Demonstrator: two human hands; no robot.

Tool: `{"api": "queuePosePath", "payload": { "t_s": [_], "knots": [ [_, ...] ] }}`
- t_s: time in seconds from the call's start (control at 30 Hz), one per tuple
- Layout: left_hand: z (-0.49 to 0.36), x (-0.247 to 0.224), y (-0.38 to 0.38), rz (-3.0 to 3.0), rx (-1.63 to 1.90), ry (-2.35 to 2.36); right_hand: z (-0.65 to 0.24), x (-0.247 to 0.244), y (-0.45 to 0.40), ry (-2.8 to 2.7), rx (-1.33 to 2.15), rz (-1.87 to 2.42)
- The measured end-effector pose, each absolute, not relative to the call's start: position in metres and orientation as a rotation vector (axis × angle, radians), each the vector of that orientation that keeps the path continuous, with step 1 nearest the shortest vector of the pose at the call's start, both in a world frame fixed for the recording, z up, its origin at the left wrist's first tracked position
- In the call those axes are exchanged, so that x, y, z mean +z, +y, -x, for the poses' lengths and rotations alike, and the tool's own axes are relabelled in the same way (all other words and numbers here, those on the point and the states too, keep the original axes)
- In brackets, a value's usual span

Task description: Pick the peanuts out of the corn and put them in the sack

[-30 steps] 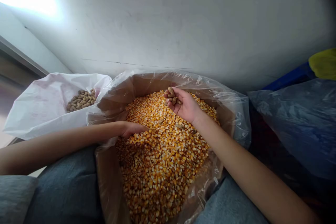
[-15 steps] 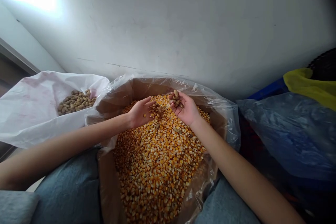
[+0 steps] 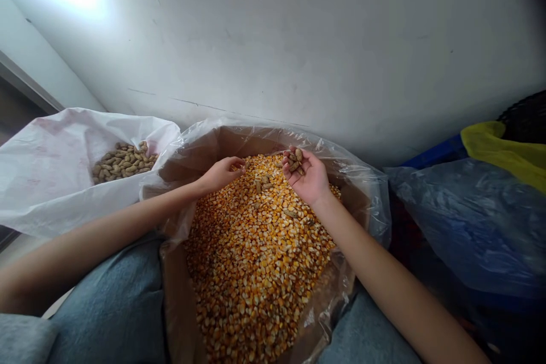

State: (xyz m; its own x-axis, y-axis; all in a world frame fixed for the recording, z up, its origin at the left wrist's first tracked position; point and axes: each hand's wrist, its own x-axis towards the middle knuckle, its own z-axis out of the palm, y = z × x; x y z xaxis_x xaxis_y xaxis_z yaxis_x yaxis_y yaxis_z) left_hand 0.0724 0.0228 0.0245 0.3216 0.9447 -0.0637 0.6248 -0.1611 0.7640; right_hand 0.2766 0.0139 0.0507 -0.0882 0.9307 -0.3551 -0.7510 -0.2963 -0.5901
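Note:
Yellow and orange corn kernels (image 3: pixel 256 256) fill a large bag lined with clear plastic (image 3: pixel 375 199). My right hand (image 3: pixel 307 177) is over the far right part of the corn, palm up, its fingers curled round several unshelled peanuts (image 3: pixel 295 160). Over the far left part of the corn is my left hand (image 3: pixel 222 175), its fingers bent together at the tips; what they hold, if anything, is too small to name. A few peanuts (image 3: pixel 263 183) lie on the corn between the hands, and another (image 3: pixel 290 213) rests just below my right hand.
At the left, a white bag (image 3: pixel 55 153) holds a pile of peanuts (image 3: pixel 123 162). A pale wall (image 3: pixel 273 40) rises behind the bags. On the right are a bluish plastic bag (image 3: pixel 469 210), a yellow cloth (image 3: pixel 503 145) and a blue edge (image 3: pixel 439 152).
My left hand has moved slightly left, and its spread fingers have closed together. Peanuts now show on the corn where it was. My right hand, still with peanuts, has shifted slightly right.

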Motion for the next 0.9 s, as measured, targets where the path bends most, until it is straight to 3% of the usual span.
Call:
{"api": "queuePosePath", "payload": {
  "t_s": [0.23, 0.43, 0.57, 0.8, 0.9],
  "knots": [
    [-0.104, 0.01, 0.012, -2.156, 0.414, 1.382, -0.277, 0.043, 0.016, -0.311, 1.744, 0.864],
    [-0.108, 0.044, 0.027, -1.879, 0.771, 1.197, -0.27, 0.041, 0.015, -0.29, 1.758, 1.007],
    [-0.115, 0.063, 0.051, -1.792, 0.773, 1.072, -0.267, 0.043, 0.012, -0.298, 1.837, 0.987],
    [-0.094, -0.007, 0.093, -2.081, 0.305, 1.613, -0.266, 0.044, 0.012, -0.278, 1.899, 0.967],
    [-0.091, -0.006, 0.087, -2.068, 0.435, 1.611, -0.265, 0.041, 0.013, -0.265, 1.897, 0.974]
  ]
}}
